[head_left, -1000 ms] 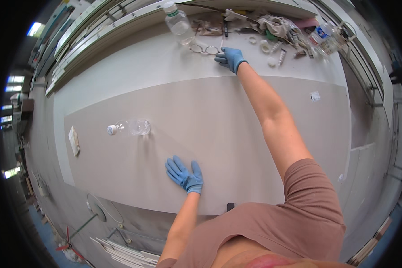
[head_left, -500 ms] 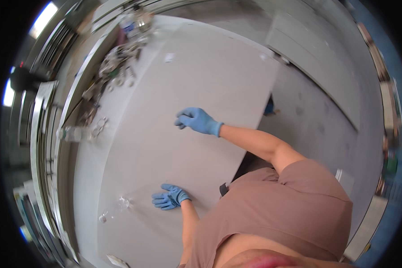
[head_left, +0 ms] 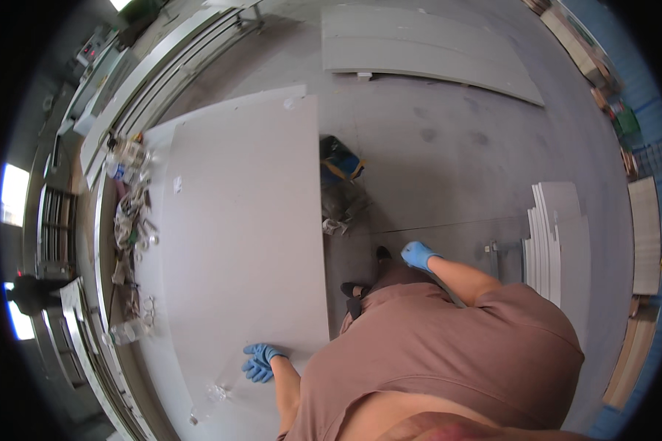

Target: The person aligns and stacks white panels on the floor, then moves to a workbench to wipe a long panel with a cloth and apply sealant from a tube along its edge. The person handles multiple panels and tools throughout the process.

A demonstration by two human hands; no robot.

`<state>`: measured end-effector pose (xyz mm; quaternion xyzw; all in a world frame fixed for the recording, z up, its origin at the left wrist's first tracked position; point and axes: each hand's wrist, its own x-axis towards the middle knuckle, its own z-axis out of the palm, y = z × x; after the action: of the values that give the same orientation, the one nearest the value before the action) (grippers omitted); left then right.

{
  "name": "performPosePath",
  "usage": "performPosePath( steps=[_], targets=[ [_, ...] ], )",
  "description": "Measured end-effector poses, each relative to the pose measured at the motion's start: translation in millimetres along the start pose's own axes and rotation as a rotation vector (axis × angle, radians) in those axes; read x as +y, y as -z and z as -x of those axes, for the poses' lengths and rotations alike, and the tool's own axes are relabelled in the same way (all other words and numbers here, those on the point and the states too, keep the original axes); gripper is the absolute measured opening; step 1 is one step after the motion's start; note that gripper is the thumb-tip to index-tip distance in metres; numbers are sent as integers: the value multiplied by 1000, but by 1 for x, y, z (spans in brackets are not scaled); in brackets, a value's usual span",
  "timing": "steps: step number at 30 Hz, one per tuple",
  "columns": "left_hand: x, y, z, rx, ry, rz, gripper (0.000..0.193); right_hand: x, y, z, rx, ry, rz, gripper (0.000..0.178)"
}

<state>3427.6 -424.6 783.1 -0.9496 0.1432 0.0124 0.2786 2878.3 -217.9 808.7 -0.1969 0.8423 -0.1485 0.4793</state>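
Observation:
A wide pale grey panel (head_left: 243, 220) lies flat on the worktable. My left hand (head_left: 259, 362), in a blue glove, is over the panel's near part with fingers slightly apart and nothing in it. Crumpled clear plastic (head_left: 217, 392) lies on the panel beside that hand. My right hand (head_left: 419, 256), also gloved in blue, is out past the panel's right edge, above the floor near my legs. Its fingers look curled in, and I see nothing held in them. A small white scrap (head_left: 177, 184) sits toward the panel's far left.
Bottles (head_left: 129, 153), rags (head_left: 131, 213) and small parts crowd the table's left edge. A dark bag (head_left: 340, 158) stands on the floor by the panel's right side. Stacked pale boards (head_left: 555, 242) are at right, with large flat panels (head_left: 426, 44) farther off. Metal racks (head_left: 173, 70) stand at far left.
My view has turned to the right, showing more floor. My right hand has left the space above the panel and swung right, past its edge. My left hand stays over the panel.

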Motion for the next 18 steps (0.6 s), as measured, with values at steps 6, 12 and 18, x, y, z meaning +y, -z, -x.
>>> performPosePath(
  steps=[6, 12, 18],
  targets=[
    [-5, 42, 48, 107, -305, 554, 103, 113, 28, 15, -63, -299, -65, 37],
    [53, 75, 212, 417, -1095, 756, 98, 138, 51, 13, -15, -204, -182, 34],
    [80, 87, 306, 270, -1138, 317, 99, 131, 81, 31, 166, -21, -24, 31]
  ],
)
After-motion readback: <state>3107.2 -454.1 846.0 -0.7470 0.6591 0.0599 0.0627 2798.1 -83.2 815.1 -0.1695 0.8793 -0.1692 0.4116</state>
